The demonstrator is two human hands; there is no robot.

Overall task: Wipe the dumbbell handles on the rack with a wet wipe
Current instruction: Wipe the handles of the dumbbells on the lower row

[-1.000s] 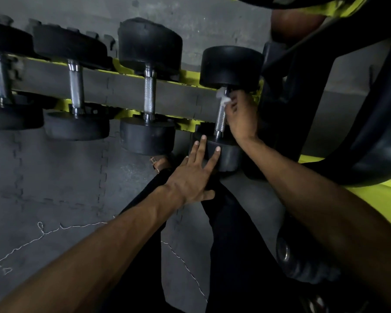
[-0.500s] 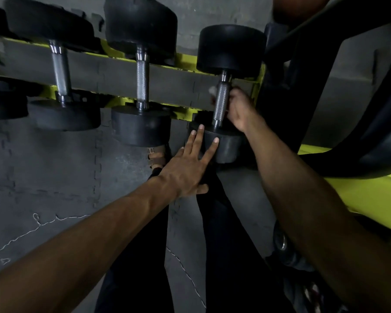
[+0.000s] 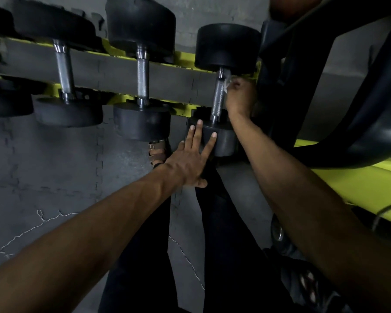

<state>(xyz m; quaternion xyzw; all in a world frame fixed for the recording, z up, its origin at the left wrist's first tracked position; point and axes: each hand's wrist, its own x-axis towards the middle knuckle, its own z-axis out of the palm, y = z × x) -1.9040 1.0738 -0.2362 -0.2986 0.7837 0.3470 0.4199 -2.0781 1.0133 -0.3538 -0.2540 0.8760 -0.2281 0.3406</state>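
The right hand (image 3: 239,97) pinched the wipe (image 3: 226,83) against the dumbbell handle (image 3: 219,96); the left hand (image 3: 190,159), fingers spread, pressed the lower weight (image 3: 224,141).

I have a single view to work from: a wide-angle camera worn on the person's head, facing forward and tipped steeply down. It looks squarely at the yellow rack (image 3: 183,59), whose row of dumbbells (image 3: 140,26) runs across the top of the frame, with the grey floor mat (image 3: 54,166) below. It sits close in. Both forearms enter from the bottom edge, the left hand (image 3: 187,163) lands near centre and the right hand (image 3: 239,98) just above it (the lens bows the rack rails toward the edges). Dark trousers (image 3: 224,245) fill the lower middle.
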